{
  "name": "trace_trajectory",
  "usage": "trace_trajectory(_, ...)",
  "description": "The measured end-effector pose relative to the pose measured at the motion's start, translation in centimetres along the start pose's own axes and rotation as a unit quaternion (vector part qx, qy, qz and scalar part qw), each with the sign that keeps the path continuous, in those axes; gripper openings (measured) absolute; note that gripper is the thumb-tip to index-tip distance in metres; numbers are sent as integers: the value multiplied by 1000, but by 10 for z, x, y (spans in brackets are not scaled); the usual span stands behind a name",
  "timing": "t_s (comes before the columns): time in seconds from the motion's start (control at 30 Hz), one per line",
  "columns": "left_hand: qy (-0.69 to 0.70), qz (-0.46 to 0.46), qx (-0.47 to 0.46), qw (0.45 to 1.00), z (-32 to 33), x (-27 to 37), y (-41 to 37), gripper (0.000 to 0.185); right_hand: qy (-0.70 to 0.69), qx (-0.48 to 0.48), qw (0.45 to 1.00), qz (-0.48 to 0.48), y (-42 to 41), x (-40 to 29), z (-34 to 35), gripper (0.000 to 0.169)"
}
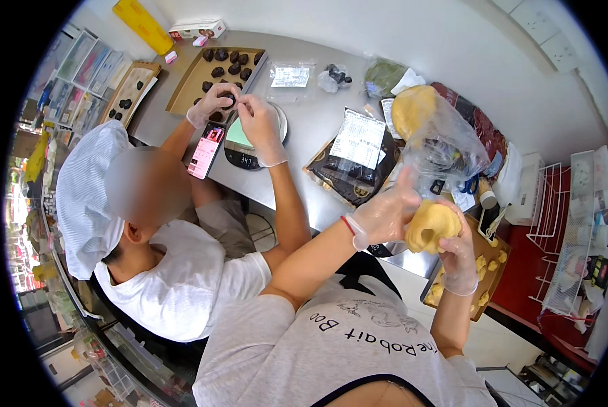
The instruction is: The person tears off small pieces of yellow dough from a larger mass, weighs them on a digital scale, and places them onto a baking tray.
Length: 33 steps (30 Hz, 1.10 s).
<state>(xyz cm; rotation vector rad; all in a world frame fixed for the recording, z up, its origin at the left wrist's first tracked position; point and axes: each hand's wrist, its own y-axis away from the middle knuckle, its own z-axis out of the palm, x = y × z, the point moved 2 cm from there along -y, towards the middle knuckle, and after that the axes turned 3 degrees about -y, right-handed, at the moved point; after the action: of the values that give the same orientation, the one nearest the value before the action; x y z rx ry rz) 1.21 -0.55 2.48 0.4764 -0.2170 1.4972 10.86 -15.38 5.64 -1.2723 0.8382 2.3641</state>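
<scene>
My right hand (459, 254), in a clear plastic glove, grips a lump of yellow dough (431, 227) with a round hollow in its face. Beside the lump's left side is my left hand (385, 211), also gloved, with a red cord at the wrist. Its raised fingers are blurred and spread; lower down it seems to touch the dough. Below my hands a tray (499, 292) bears several small yellow dough pieces. Part of a digital scale (380, 250) shows under my left wrist. Beyond lies a larger yellow dough mass (413, 112) in clear plastic.
At left, a co-worker in a white cap (87, 198) pinches a dark ball (227, 100) with gloved hands over a scale (243, 158). A phone (206, 151) and a tray of dark balls (192, 76) are nearby. A dark labelled packet (329, 178) and a wire rack (548, 229) flank my hands.
</scene>
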Motion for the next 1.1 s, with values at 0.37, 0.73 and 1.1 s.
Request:
trace_trajectory(0.37, 142, 48, 51, 987, 16, -25, -15, 62, 144, 80, 977, -133, -19, 7, 17, 39)
trace_trajectory(0.73, -26, 118, -29, 992, 21, -15, -23, 71, 215, 49, 958, -185, -19, -22, 66, 78)
trace_trajectory(1.1, -26, 251, 0, 968, 29, 2, -57, 61, 308, 119, 898, -290, -12, -2, 99, 96)
